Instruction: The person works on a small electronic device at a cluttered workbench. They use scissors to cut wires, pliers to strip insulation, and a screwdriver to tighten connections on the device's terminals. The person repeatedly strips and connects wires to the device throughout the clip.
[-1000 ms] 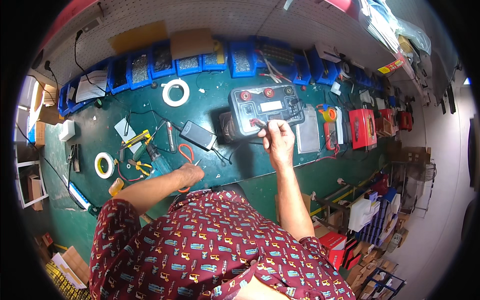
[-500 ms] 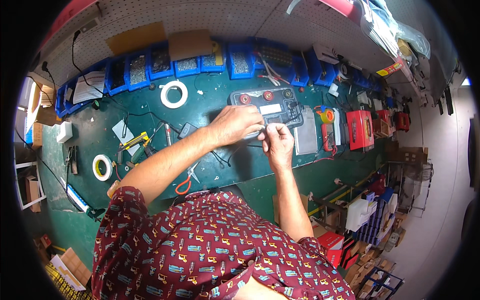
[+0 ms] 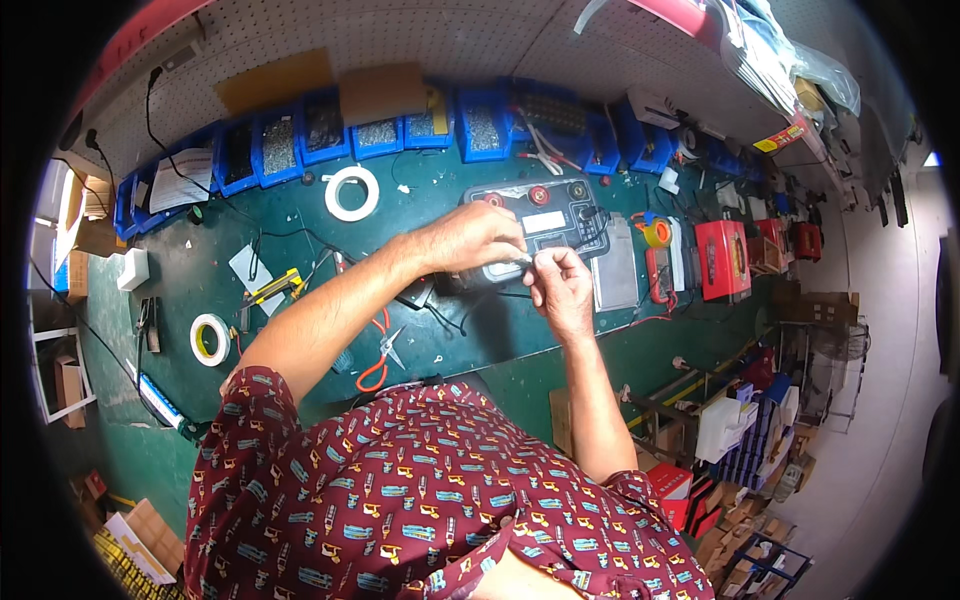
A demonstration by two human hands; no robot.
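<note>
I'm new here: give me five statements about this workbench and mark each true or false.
1. The left hand is close to the right hand. True.
2. The scissors have blue handles. False: the handles are red-orange.
3. The black device has knob-like red parts on top. True.
4. The right hand holds the scissors. False: they lie on the bench.
5. A white tape roll lies near blue bins. True.

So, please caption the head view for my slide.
Left hand and right hand close together at a dark device, scissors nearby.
</note>
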